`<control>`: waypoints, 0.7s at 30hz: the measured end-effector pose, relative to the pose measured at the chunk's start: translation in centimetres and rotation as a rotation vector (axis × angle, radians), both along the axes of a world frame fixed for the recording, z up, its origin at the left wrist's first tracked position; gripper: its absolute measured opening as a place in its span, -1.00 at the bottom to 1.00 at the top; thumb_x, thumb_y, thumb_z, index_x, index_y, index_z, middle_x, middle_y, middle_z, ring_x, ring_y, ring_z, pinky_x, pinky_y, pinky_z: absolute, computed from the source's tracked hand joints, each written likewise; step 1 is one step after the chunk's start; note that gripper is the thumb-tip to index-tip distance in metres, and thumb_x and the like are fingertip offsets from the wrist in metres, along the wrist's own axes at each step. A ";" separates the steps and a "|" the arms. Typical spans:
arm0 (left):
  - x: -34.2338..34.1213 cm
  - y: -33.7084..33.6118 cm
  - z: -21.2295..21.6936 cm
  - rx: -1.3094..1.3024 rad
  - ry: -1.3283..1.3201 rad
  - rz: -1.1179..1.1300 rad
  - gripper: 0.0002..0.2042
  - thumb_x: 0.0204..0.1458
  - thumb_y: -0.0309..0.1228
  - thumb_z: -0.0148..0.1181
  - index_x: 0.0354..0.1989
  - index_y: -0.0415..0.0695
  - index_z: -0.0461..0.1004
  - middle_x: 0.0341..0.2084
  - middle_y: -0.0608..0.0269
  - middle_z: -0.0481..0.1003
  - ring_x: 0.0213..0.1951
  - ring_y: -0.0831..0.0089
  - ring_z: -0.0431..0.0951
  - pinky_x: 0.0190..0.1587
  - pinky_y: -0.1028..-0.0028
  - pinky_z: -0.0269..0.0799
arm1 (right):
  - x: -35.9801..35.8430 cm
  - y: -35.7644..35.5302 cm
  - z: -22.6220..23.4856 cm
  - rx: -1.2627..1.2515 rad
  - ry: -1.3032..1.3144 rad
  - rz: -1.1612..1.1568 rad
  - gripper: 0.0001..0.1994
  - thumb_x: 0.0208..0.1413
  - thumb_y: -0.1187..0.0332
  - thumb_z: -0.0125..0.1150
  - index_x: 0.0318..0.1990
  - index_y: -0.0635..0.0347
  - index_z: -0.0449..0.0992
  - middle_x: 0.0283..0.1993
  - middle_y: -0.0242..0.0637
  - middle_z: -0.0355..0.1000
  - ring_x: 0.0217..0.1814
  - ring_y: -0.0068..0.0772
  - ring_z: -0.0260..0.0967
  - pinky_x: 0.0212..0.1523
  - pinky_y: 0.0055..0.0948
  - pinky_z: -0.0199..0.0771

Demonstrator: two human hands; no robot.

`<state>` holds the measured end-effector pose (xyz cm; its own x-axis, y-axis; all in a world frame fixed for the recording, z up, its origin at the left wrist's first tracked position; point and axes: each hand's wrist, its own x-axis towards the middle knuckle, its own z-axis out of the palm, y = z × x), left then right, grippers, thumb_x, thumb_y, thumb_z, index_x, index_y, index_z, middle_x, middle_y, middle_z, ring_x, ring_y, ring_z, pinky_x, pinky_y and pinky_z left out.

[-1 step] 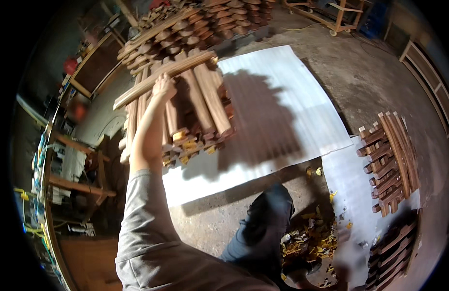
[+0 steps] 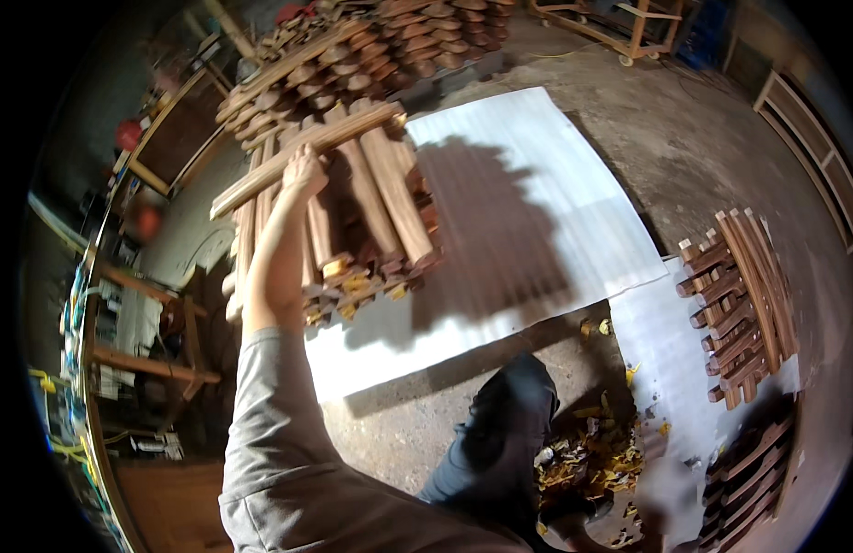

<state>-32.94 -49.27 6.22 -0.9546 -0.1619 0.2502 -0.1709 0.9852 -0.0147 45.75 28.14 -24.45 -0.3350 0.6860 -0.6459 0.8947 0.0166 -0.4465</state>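
Wooden slats nailed together form a frame (image 2: 353, 212), lifted up close to the camera, above a white sheet (image 2: 537, 184) on the concrete floor (image 2: 703, 138). One hand (image 2: 302, 175), on a forearm in a grey sleeve (image 2: 279, 442), is closed around the long slat (image 2: 307, 152) lying across the top of the frame. Which hand it is, I cannot tell. Another such frame (image 2: 740, 304) lies at the right on a second white sheet (image 2: 666, 369). More wood pieces (image 2: 371, 46) are stacked behind.

One raised hand (image 2: 302, 175) on one wooden slatted frame (image 2: 353, 212), one white foam sheet (image 2: 528, 230) beneath, one more slatted frame (image 2: 744, 304) at right, one stacked heap of wooden parts (image 2: 371, 37) behind, one wooden trolley (image 2: 620, 23)
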 end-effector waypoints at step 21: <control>7.6 6.4 1.4 -0.267 0.035 -0.531 -0.66 -0.07 -0.46 0.16 -0.05 -0.11 0.44 -0.12 0.00 0.48 -0.07 -0.06 0.50 -0.10 0.07 0.44 | -6.3 -6.5 6.4 0.152 -0.105 0.503 -0.72 -0.04 0.21 0.32 -0.32 0.28 0.61 -0.39 -0.07 0.54 -0.31 -0.16 0.53 -0.23 -0.24 0.47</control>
